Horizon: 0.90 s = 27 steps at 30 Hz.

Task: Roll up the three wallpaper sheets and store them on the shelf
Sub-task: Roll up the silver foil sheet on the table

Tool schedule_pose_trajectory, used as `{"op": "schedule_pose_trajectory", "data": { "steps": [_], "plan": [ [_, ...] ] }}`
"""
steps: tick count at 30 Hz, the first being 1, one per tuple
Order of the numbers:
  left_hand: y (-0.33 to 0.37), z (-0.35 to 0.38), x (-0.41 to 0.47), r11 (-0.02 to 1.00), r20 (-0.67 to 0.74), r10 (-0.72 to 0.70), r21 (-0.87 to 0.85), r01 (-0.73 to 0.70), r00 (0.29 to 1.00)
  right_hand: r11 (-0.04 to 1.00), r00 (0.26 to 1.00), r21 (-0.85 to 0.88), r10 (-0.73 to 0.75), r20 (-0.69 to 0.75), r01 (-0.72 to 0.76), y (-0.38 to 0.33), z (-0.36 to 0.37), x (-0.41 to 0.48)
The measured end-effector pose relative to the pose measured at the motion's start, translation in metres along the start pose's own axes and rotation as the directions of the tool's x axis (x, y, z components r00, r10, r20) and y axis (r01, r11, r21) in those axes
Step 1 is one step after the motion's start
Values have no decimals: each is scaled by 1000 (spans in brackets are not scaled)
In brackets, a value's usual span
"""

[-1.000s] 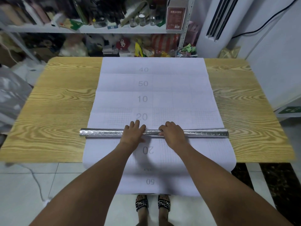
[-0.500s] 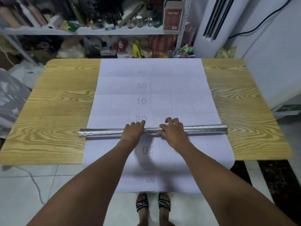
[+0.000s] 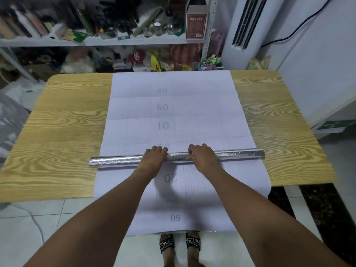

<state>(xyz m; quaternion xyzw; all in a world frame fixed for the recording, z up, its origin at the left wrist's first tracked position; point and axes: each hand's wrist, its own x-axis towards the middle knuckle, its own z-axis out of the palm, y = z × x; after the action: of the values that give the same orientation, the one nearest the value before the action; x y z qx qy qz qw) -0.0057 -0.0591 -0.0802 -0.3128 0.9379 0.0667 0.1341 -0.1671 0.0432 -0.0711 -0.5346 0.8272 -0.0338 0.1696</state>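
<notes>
A white wallpaper sheet (image 3: 204, 112) printed with a grid and grey numbers lies lengthwise down the middle of the wooden table (image 3: 61, 132). Its near end hangs over the table's front edge toward my feet. A tightly wound silver roll (image 3: 117, 160) lies crosswise on the sheet, sticking out past both of its side edges. My left hand (image 3: 154, 158) presses on the roll's middle with its fingers draped over the top. My right hand (image 3: 202, 156) sits just to the right, fingers curled around the roll. The metal shelf (image 3: 100, 42) stands behind the table's far edge.
The shelf is crowded with bottles, jars, a red-and-white box (image 3: 196, 24) and soft toys below. A white standing air conditioner (image 3: 242, 31) is at the back right beside a white wall. Plastic bags lie on the floor at the left. My sandalled feet (image 3: 180, 243) stand on tile.
The silver roll has moved a little away from me along the sheet under both hands and now covers most of the far "20". My hands stay at its middle.
</notes>
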Motion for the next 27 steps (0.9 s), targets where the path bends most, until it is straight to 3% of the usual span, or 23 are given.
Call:
{"op": "schedule_pose_trajectory", "data": {
  "steps": [13,20,27],
  "plan": [
    [7,-3,-5,1000,-8,12,12,-12,1000,1000,999,-21,-18,-27,18,-1,14,-7],
    [7,-7,-6,999,2,11,-46,-11,1000,979,993,-165,-119,13,119,-2,16,-8],
    [4,-8,-8,992,50,80,-105,-75,996,990,995,-94,-103,-7,102,-8,9,-11]
  ]
}}
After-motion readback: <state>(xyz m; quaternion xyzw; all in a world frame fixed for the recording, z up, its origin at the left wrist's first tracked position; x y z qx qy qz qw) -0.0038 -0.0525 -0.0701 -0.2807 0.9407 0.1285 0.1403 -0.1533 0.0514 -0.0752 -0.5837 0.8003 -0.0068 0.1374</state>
